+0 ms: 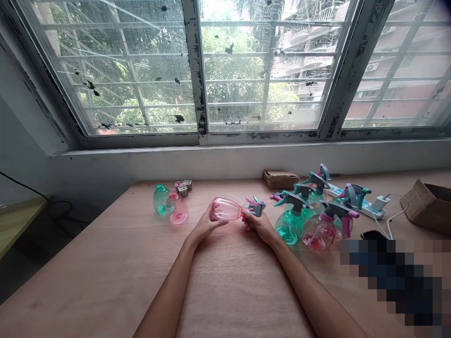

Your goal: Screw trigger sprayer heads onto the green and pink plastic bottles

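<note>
A clear pink bottle (226, 209) lies sideways in the air over the middle of the table, its neck pointing right. My left hand (205, 225) is closed around its wide base end. At the neck, my right hand (260, 224) pinches with thumb and fingers. Right behind that hand are a dark grey and pink trigger spray head (256, 206) and a thin pale tube; whether they join the bottle I cannot tell. To the left stand a green bottle (161, 199) and a pink bottle (177, 209), both without spray heads.
Several bottles with trigger heads, among them a green one (289, 226) and a pink one (319, 232), crowd the right. Behind are a flat cardboard box (280, 179), small patterned cubes (182, 190) and a power strip (373, 210). An opened carton (428, 206) sits far right.
</note>
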Motion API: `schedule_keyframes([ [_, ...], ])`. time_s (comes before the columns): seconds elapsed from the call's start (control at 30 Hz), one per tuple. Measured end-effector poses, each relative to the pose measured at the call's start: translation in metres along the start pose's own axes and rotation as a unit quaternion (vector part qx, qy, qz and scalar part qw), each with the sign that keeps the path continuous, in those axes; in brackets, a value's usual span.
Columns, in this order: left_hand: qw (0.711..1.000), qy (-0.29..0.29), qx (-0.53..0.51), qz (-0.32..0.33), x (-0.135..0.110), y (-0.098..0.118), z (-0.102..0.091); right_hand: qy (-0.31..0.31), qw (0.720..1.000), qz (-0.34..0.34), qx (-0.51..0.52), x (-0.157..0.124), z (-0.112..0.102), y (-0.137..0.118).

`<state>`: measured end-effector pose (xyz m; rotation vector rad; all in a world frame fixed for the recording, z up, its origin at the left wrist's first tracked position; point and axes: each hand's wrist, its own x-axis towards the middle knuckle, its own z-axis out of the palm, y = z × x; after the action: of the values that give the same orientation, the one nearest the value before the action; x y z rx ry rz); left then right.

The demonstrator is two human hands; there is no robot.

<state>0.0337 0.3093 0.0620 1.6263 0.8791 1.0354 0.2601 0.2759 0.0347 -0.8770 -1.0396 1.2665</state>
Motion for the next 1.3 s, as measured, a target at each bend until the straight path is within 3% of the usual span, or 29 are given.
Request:
schedule_keyframes([
  [1.3,1.000,-0.007,-0.004,0.005,0.0040,-0.0062,-0.0011,0.007,1.000,-0.002,0.015,0.0008,-0.0002,0.0019],
])
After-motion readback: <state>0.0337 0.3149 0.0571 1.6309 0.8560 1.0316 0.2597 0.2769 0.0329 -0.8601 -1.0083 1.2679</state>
